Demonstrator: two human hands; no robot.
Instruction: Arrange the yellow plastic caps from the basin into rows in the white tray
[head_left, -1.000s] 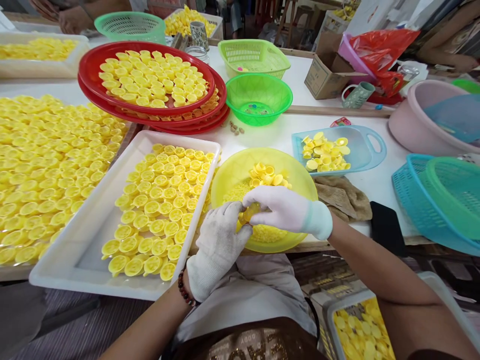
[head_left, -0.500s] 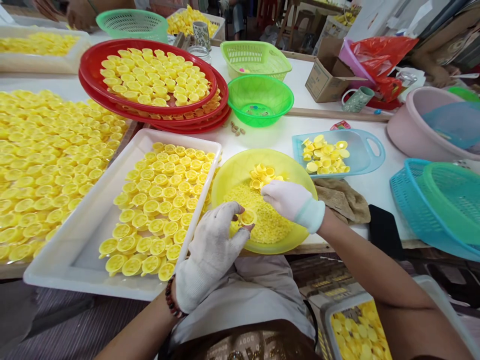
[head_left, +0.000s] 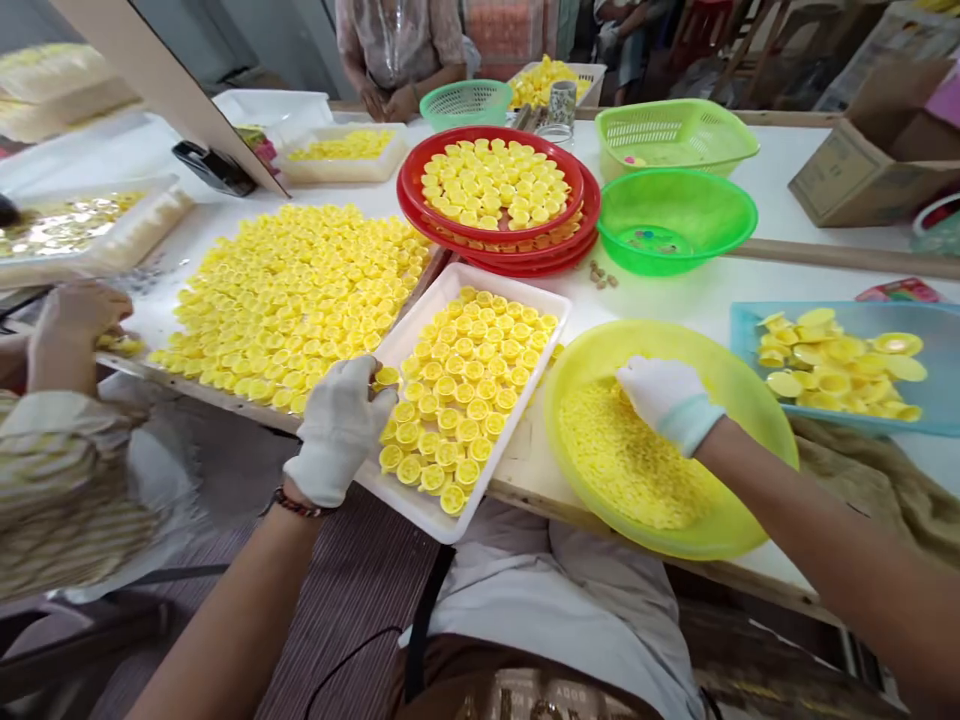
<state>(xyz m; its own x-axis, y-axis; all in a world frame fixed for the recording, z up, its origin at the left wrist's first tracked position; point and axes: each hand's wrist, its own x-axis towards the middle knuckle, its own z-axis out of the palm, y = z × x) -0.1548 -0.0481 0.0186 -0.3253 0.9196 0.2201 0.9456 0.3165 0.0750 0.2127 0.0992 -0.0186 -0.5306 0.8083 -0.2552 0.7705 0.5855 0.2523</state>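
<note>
My left hand [head_left: 339, 425], in a white glove, pinches a yellow cap [head_left: 387, 377] at the left edge of the white tray [head_left: 417, 503], which holds rows of yellow caps. My right hand [head_left: 667, 398], also gloved, reaches into the yellow bowl [head_left: 750, 520] with its fingers curled over the small yellow inserts [head_left: 630, 465] heaped there; what it grips is hidden.
A large sheet of yellow caps [head_left: 285, 290] lies left of the tray. Stacked red trays [head_left: 495, 190], a green bowl [head_left: 675, 222], a green basket [head_left: 675, 130] and a blue tray of caps [head_left: 840, 365] stand behind. Another person's hand [head_left: 71, 320] works at the left; a third person stands across.
My left hand carried a cap from over the bowl to the white tray's left edge. My right hand dropped deeper into the bowl. The view swung left.
</note>
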